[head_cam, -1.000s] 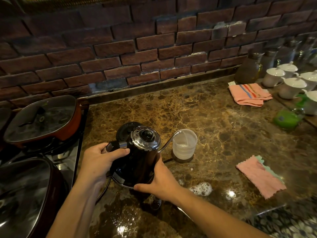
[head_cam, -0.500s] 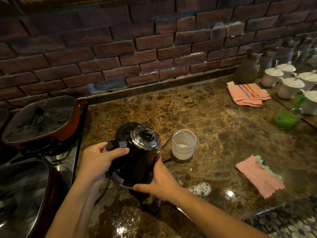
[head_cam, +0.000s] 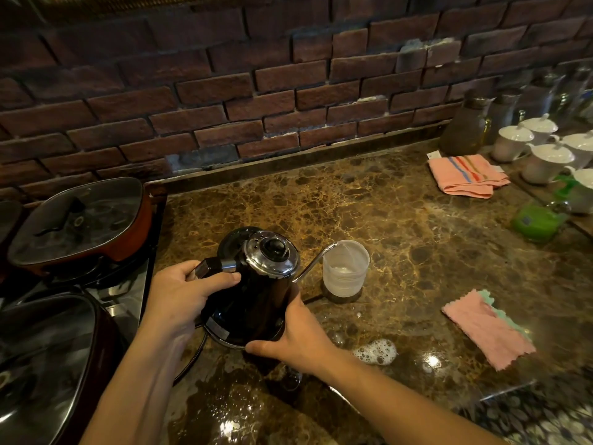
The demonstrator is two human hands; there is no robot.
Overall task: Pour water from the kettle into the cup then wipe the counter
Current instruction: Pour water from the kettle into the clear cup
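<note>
Barely shifted, tilted black kettle seemingly trickles into translucent cup.

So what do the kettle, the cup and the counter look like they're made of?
Kettle: glossy black body, probably enamelled or painted metal; its lid and thin spout look like polished chrome, with bright reflections. Cup: translucent, faintly ribbed, likely plastic. Counter: brown veined polished stone, marble-like, mirroring light.

Cup right of kettle
</note>
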